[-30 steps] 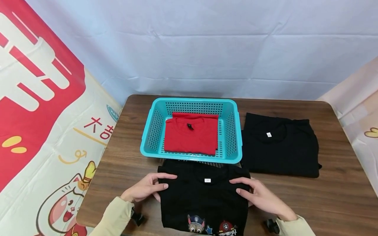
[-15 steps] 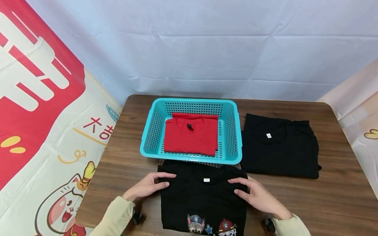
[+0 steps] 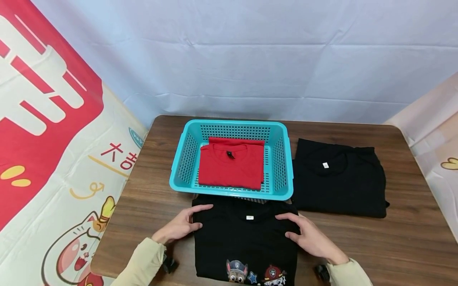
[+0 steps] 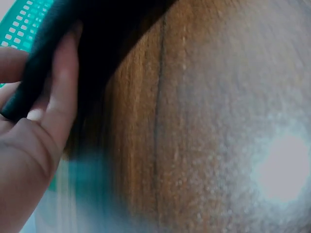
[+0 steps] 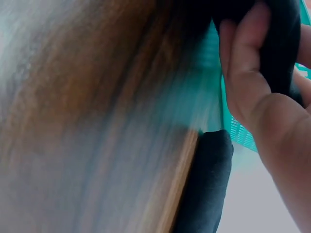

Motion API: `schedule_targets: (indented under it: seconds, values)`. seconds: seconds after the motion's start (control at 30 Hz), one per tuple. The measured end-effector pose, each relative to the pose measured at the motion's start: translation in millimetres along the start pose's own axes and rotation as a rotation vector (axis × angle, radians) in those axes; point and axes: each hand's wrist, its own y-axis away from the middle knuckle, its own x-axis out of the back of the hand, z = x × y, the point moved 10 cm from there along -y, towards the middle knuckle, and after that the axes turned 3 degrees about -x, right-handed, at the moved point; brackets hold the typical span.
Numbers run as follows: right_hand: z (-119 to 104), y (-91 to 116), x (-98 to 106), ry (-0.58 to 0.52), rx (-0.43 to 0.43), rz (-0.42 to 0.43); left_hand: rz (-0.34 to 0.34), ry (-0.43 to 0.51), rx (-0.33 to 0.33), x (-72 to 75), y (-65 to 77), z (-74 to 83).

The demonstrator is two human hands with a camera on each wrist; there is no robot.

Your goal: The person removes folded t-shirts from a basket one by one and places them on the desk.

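A folded black T-shirt (image 3: 247, 242) with two cartoon dogs and a small blue star printed on it lies at the table's front, its neck side close to the basket. My left hand (image 3: 179, 224) grips its left side, thumb and forefinger on top. In the left wrist view, other fingers (image 4: 63, 82) reach under the dark cloth. On the opposite side my right hand (image 3: 309, 236) holds the shirt the same way. From the right wrist, the cloth (image 5: 282, 48) shows pinched between thumb and fingers. The shirt's lower edge runs out of the head view.
A turquoise basket (image 3: 179, 159) stands behind the shirt, with a folded red T-shirt (image 3: 230, 169) inside. Right of the basket lies another folded black T-shirt (image 3: 343, 186). The brown wooden table (image 3: 143, 190) ends against a white cloth backdrop (image 3: 250, 71); a printed banner (image 3: 71, 159) hangs at left.
My right hand and the shirt's right side have shifted slightly left. My left hand has crept a little up and right. Basket and other shirts look the same.
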Motion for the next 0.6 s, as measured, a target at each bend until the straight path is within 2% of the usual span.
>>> schedule_targets:
  seconds: [0.27,0.47,0.6]
  values:
    - [9.1,-6.2,1.0,0.012,-0.081,0.058,0.063,0.033,0.044,7.6,-2.5,-6.3]
    - [10.2,-12.2,0.9,0.000,-0.094,0.087,0.100,0.052,0.047,13.7,-3.3,-6.2]
    - [9.8,-17.3,0.3,-0.009,-0.091,0.088,0.134,0.033,0.035,19.5,-3.6,-4.1]
